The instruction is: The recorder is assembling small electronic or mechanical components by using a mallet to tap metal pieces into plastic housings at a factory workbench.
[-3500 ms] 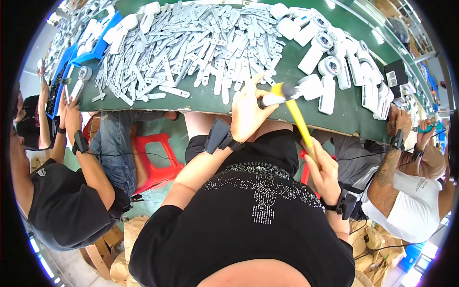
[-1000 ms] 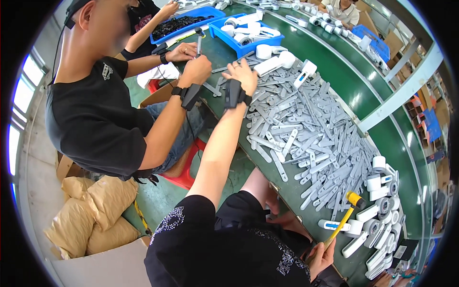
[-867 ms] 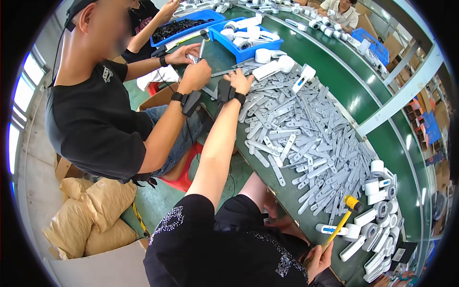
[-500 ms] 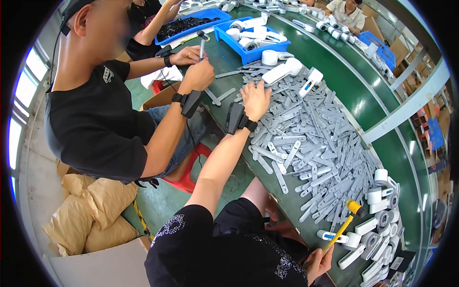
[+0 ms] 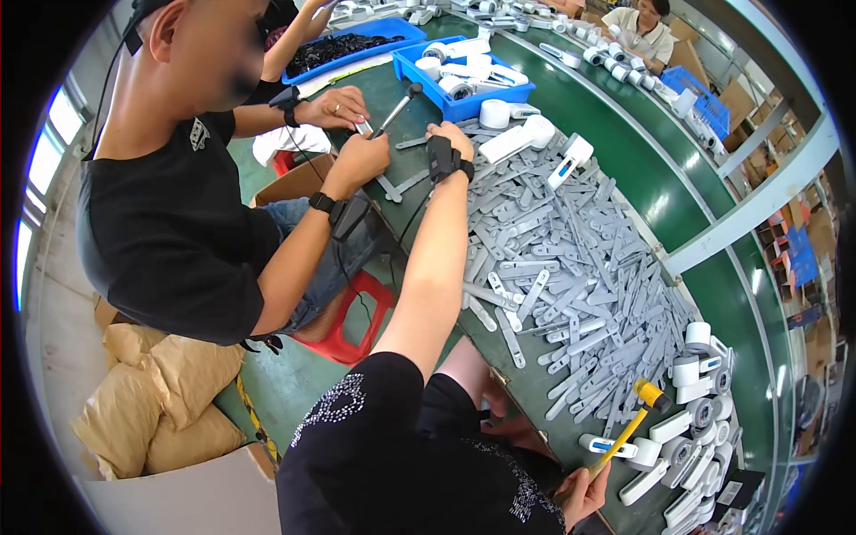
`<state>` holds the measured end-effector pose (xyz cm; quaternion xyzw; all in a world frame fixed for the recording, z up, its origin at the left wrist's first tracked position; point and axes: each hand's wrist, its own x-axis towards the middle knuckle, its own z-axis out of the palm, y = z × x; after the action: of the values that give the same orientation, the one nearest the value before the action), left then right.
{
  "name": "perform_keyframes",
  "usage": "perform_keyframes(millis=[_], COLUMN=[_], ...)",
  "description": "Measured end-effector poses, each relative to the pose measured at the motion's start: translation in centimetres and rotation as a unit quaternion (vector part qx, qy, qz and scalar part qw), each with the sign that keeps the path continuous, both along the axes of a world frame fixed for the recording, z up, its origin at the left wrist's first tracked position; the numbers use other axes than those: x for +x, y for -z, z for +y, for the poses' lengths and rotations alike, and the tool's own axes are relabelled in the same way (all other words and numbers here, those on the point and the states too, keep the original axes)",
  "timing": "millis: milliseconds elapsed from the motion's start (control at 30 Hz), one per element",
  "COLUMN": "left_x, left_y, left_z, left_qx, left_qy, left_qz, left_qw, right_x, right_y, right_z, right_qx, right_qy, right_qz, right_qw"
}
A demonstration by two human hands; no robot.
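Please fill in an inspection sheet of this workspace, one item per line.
Surface: green table, largely covered.
Things: hammer, yellow; gray strips, loosely heaped.
Clutter: white devices bunched at right, others in a blue tray.
Left hand: at the strips' far left end; grip hidden.
Right hand: closed on the hammer.
Cables: black cable hanging beside the co-worker.
Surroundings: co-worker at left, red stool, brown sacks, green belt.

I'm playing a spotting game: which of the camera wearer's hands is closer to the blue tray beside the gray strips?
Left. The left hand is just this side of the blue tray; the right hand is much farther away, gripping the yellow hammer.
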<state>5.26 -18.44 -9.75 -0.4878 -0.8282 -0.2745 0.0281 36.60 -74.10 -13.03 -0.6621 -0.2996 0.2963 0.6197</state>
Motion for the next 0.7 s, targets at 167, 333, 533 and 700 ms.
perform_keyframes(millis=[167, 333, 533, 700], left_x=[1.7, 2.2, -3.2, -3.5], left_y=[0.7, 1.2, 1.3, 1.5], left_z=[2.6, 2.8, 4.7, 2.9], left_qx=[-0.003, 0.003, -0.089, -0.109], left_qy=[-0.043, -0.048, -0.16, -0.119], left_qz=[-0.067, -0.047, 0.018, -0.003], left_qw=[0.997, 0.998, 0.983, 0.987], right_x=[-1.6, -2.0, -2.0, -2.6], right_y=[-2.1, -2.5, -3.1, -3.9], right_z=[0.6, 0.8, 0.8, 1.4], right_qx=[0.008, -0.005, -0.011, -0.003], right_qy=[0.005, 0.02, 0.001, 0.016], right_qz=[-0.001, 0.018, 0.034, 0.051], right_qw=[1.0, 1.0, 0.999, 0.999])
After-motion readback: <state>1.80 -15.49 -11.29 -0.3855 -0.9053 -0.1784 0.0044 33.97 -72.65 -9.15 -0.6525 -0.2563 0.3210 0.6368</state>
